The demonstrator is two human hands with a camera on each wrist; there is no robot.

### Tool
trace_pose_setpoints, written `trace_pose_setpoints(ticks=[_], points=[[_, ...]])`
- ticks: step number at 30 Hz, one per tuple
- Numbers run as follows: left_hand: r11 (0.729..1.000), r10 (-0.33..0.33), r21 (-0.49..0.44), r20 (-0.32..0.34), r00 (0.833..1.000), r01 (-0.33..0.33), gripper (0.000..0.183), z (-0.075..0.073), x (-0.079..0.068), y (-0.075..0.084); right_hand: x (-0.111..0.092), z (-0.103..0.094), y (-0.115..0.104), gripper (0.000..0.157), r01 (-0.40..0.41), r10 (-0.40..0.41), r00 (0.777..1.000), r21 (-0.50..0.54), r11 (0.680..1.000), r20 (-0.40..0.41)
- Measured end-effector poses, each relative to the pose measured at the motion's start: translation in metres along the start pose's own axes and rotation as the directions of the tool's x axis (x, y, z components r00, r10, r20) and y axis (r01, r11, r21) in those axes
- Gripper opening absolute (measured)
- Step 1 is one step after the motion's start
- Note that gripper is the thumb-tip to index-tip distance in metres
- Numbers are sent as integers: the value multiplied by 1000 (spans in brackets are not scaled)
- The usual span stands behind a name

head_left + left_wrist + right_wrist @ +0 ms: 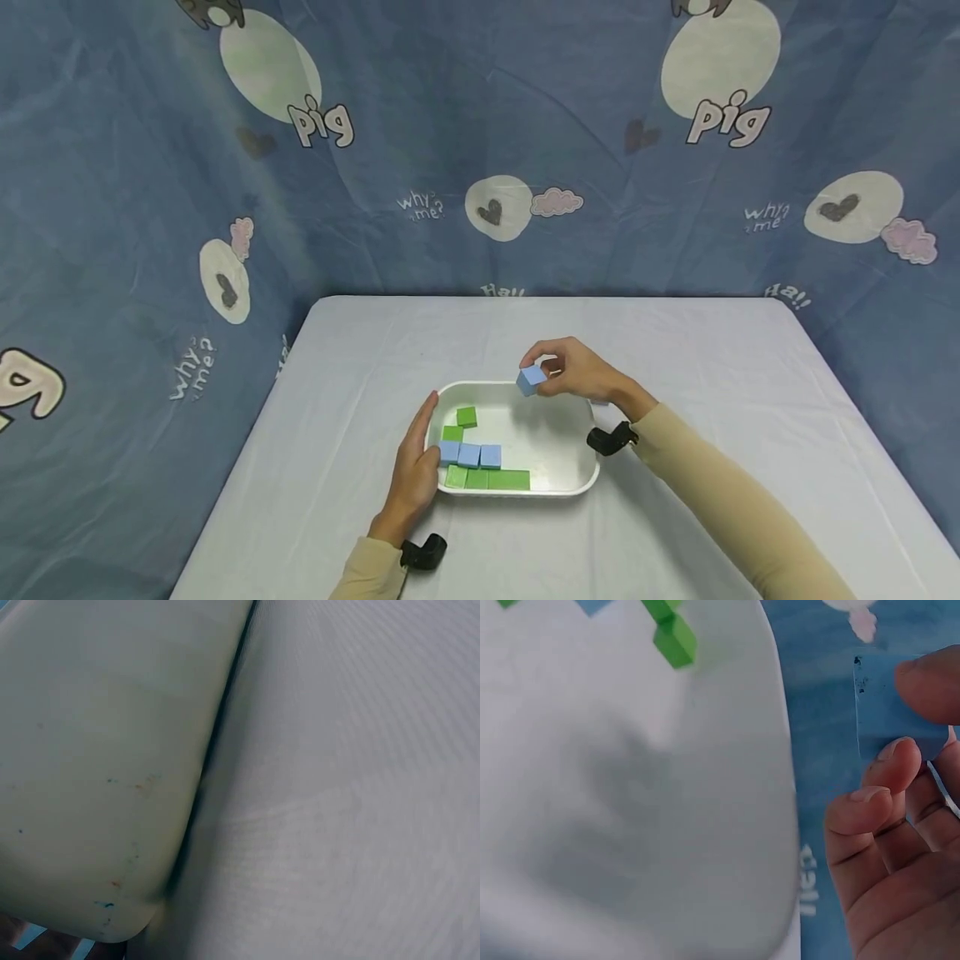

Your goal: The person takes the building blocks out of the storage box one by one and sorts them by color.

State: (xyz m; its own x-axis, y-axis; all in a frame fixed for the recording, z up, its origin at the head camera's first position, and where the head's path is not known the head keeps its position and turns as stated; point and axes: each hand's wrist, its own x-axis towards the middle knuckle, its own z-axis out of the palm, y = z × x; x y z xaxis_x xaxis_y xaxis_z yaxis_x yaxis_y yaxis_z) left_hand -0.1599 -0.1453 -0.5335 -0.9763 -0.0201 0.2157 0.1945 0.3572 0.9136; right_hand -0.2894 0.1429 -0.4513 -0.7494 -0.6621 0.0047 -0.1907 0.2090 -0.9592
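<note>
The left hand (414, 477) rests along the left wall of the white tray (555, 446), fingers extended; a nudge there could skew the green blocks (477, 478) and blue blocks (469, 455) inside. Rightward, the right hand (576, 372) pinches a lone blue cube (531, 380) above the tray's far edge, which a low pass might clip; bare floor opens along the tray's right.

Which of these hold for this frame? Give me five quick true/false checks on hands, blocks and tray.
1. The right hand pinches a blue cube. True.
2. The left hand holds a green block. False: it touches the side of the white tray.
3. Three blue blocks form a row inside the tray. True.
4. The pinched cube rests on the tray's floor. False: it is held up off it.
5. Green blocks lie on both the near and far sides of that row. True.
</note>
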Motion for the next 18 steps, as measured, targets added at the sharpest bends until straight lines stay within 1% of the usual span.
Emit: trace_pose_setpoints(ticks=[5,9,13,18], points=[[1000,0,-10,2,1000,0,81,0,0,-1,-14,-21,2,33,-28,23,996,-61,998,-87],[1000,3,-23,2,1000,-3,83,0,0,-1,-26,-35,6,34,-48,37,988,-71,996,-151],[1000,7,-20,10,1000,-7,83,1,1,-1,-40,-48,11,34,-60,49,975,-45,997,-218],[1000,11,-12,8,1000,-11,82,1,1,-1,-59,-61,18,37,-80,77,961,0,997,-264]])
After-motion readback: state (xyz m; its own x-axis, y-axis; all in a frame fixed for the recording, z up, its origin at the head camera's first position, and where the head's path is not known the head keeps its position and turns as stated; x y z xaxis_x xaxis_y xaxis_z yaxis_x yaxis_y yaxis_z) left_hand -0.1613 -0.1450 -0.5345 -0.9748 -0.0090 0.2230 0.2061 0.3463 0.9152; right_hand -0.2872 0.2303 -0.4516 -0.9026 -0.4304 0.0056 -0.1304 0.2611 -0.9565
